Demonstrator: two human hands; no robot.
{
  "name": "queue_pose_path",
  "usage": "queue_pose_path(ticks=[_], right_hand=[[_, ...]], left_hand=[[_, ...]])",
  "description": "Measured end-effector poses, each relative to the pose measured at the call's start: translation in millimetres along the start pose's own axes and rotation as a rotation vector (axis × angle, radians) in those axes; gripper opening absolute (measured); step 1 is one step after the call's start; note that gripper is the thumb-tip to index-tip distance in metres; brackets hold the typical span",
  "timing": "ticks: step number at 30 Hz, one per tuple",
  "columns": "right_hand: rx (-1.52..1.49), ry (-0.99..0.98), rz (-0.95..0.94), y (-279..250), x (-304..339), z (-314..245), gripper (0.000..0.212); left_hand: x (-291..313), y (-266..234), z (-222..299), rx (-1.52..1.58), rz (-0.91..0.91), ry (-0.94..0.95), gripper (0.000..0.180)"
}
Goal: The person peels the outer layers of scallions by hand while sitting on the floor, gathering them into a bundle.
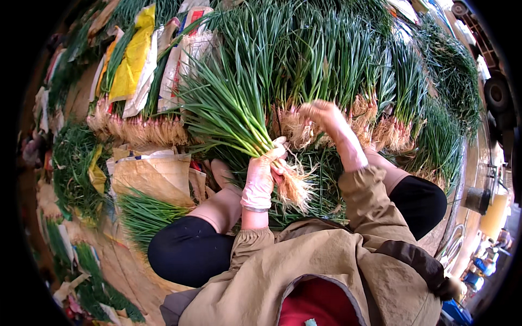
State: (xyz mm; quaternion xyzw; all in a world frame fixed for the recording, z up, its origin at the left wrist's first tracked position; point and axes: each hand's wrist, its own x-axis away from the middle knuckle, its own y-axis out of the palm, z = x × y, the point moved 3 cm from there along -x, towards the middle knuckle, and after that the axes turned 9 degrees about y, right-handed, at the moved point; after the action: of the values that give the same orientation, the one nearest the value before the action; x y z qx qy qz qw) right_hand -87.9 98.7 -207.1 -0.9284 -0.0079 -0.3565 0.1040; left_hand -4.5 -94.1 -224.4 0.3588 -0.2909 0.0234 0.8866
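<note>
My left hand (268,158) is closed around a bunch of green garlic (239,117). Its long flat leaves fan up and to the left, and a tuft of pale roots (295,187) hangs out below the fingers. To the right and a little farther off, my right hand (325,117) is raised with its fingers curled in. Whatever it may hold is too small to make out. Just behind it stands a dense row of more green garlic (321,60), roots toward me.
Yellow and white woven sacks (133,60) lie over plants at the far left. A brown sack piece (152,176) rests beside my left knee (187,250). Loose leaves (321,163) cover the ground between my legs. A dark bucket (477,199) stands at the right.
</note>
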Motion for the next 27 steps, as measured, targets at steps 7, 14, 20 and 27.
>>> queue_pose_path(ticks=[7,14,20,27], right_hand=[[-0.681,0.112,-0.496,53.6,17.6,54.0,0.036],[-0.532,0.027,0.031,51.4,7.1,56.1,0.019],[0.407,-0.675,0.396,60.4,12.7,37.3,0.028],[0.671,-0.507,-0.381,33.7,-42.3,128.8,0.021]], left_hand=[[4.7,16.7,-21.3,-0.011,-0.054,-0.100,0.012],[4.5,11.5,-27.9,0.065,-0.025,-0.032,0.016],[8.5,16.0,-24.0,-0.035,0.066,-0.046,0.012],[23.9,32.9,10.8,0.693,-0.534,0.026,0.043]])
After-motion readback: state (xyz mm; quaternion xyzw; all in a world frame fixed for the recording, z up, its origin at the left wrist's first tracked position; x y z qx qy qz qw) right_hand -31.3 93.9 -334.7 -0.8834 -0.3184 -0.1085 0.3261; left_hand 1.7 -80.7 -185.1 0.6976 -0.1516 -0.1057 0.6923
